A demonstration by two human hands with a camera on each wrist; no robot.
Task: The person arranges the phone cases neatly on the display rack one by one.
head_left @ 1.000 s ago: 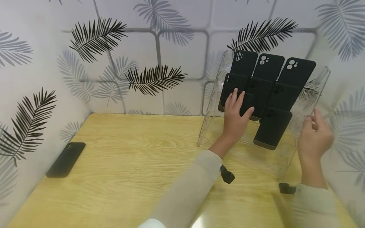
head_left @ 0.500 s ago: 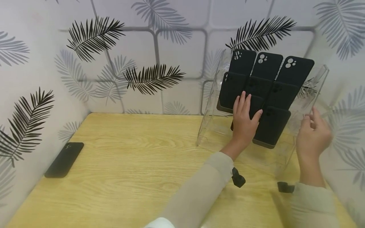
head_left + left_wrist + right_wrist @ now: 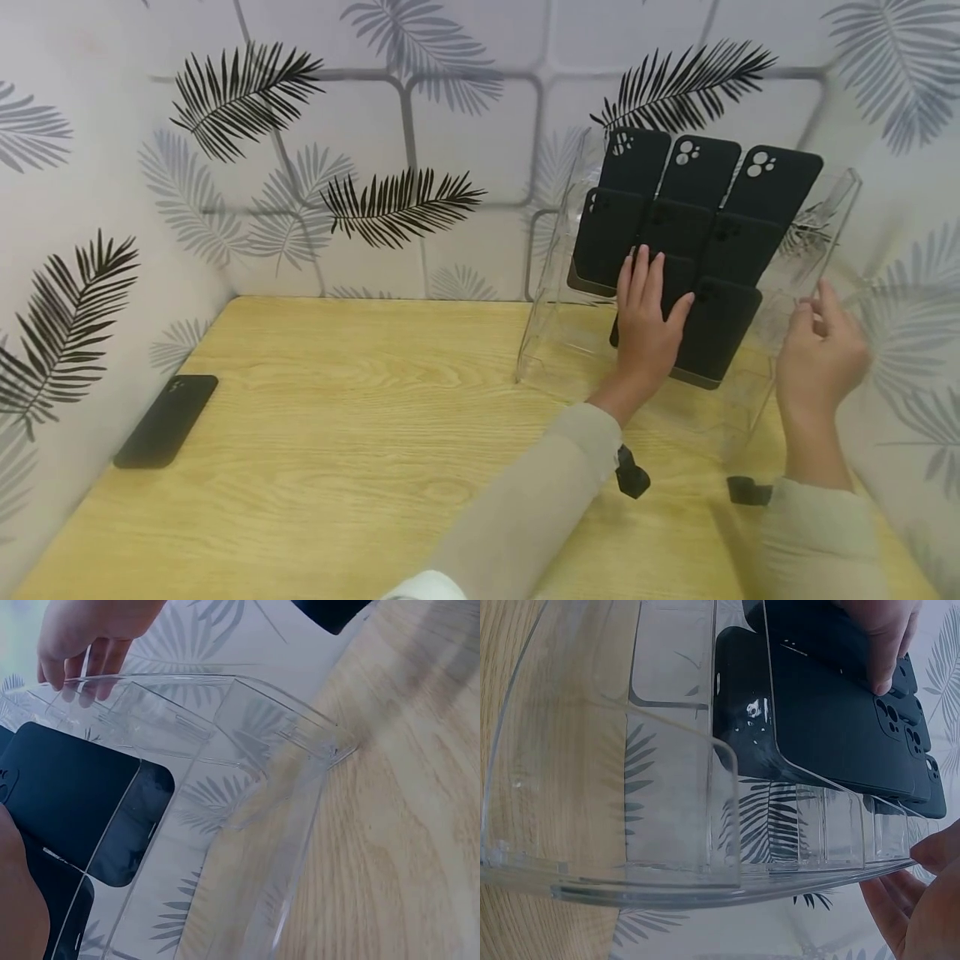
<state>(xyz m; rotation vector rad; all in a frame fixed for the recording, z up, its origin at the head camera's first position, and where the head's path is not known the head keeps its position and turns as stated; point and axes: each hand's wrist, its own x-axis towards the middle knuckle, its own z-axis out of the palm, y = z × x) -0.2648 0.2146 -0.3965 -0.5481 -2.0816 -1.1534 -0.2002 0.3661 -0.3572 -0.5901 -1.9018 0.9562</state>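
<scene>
A clear acrylic stand (image 3: 551,333) holds black phone cases in tiered rows. My left hand (image 3: 651,333) spans a black phone case (image 3: 678,271) in the front row, fingers along its left and top, thumb at its right edge; the hand covers most of it. Close on its right stands another black phone case (image 3: 718,329), seen large in the right wrist view. Behind are a middle row and a back row of cases, the back ones showing camera holes. My right hand (image 3: 821,358) pinches the stand's right side panel (image 3: 810,883) between thumb and fingers.
A black phone case (image 3: 167,421) lies flat on the wooden table (image 3: 337,467), near the left wall. Patterned walls (image 3: 465,125) with leaf prints close off the back and both sides. The stand reaches close to the back and right walls.
My left hand has moved right along the stand's front row, and the phone case in it has shifted right beside the neighbouring case. My right hand keeps its hold on the side panel.
</scene>
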